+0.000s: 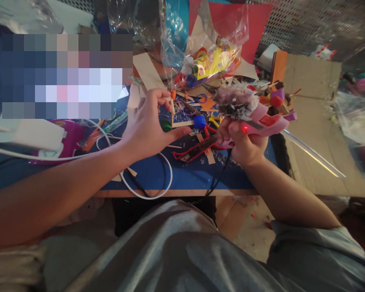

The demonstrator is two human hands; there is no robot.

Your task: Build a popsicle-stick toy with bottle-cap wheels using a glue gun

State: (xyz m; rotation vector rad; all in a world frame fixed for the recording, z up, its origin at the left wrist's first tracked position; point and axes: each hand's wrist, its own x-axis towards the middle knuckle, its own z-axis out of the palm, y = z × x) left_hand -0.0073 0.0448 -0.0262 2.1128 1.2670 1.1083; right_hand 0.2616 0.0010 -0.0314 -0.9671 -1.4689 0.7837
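Note:
My right hand [246, 140] is wrapped round a pink hot glue gun [272, 121], its red light glowing. A clear glue stick [316, 155] juts from the gun's rear. Fuzzy greyish matter [237, 101] covers the front part, so the nozzle is hidden. My left hand [150, 123] spans a small frame of thin wooden sticks [182, 123], fingertips at its upper end and thumb below. A blue bottle cap [200, 121] sits at the frame's right end, and a green cap [166, 125] lies close to the left palm. Red-handled pliers [197, 150] rest between both hands.
Wood strips, shavings and scissors [191, 108] litter the blue tabletop [182, 178]. A white cable [170, 178] loops over the front edge. Behind stand a clear plastic bag [219, 61] and red card [255, 24]. Cardboard [313, 81] is at right, a white plug [42, 134] at left.

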